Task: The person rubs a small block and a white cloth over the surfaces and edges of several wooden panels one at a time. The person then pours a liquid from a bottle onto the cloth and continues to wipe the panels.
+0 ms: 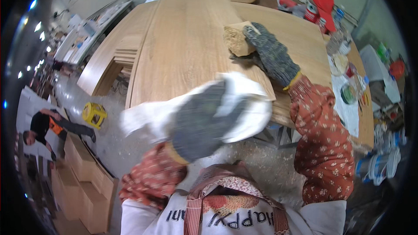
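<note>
My left hand [198, 122], in a dark grey knit glove, is smeared by motion in front of the near edge of a wood panel. A white cloth [248, 91] is bunched in it and spreads out to both sides. My right hand [270, 52], gloved the same way, has its fingers wrapped over the right side of a tan, rough-textured pad [238, 39]. That pad lies on the long light-wood panel [187, 39], near its right edge. The underside of the pad is hidden.
More wood panels [283, 21] are stacked beneath and beside. To the right, a side table [368, 122] carries bottles and jars, with a red cap [321, 2] behind. A yellow stool [94, 114] stands on the floor at left, near another person [48, 124] and wooden cabinet parts [82, 178].
</note>
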The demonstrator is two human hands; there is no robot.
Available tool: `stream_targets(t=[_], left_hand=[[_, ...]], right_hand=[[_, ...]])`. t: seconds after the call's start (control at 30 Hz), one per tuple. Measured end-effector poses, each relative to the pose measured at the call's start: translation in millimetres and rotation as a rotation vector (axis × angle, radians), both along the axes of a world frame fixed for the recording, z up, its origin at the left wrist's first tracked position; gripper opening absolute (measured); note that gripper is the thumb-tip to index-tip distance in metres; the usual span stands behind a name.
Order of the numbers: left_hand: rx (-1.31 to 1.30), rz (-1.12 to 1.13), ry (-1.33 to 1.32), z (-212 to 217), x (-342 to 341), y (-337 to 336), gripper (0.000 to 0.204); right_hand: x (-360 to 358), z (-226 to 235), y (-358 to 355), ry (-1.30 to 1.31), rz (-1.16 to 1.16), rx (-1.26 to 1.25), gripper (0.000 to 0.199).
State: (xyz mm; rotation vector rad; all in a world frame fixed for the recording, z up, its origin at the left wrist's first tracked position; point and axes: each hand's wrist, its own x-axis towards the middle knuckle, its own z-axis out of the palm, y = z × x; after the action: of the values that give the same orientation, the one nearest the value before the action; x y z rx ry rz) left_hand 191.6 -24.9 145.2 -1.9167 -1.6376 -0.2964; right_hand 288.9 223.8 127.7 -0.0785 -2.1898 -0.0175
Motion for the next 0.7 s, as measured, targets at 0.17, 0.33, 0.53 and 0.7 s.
stream_targets(t=[0.17,0.33,0.53,0.7], left_hand=[[0.123,-0.021,0.065,-24.3,-10.3,1.5,0.038],[0.127,0.284,-0.124,-16.9,-93.3,-80.6,0.050],[0.184,0.528,-0.138,-35.1,-86.3,-78.7,0.053],[0.120,0.237,-0.116,-46.8,28.1,21.1,0.043]], right_hand=[[-48.6,16.0,-17.7,-0.441,-0.078,-0.428,0.041],[-58.4,-12.9,9.2,-0.189,0.151,-0.346,0.044],[-67.9,-0.5,-20.6,-0.189,-0.099,-0.143,0.035],[-68.8,-11.4,-7.4,-0.080,0.118,-0.282,0.037]])
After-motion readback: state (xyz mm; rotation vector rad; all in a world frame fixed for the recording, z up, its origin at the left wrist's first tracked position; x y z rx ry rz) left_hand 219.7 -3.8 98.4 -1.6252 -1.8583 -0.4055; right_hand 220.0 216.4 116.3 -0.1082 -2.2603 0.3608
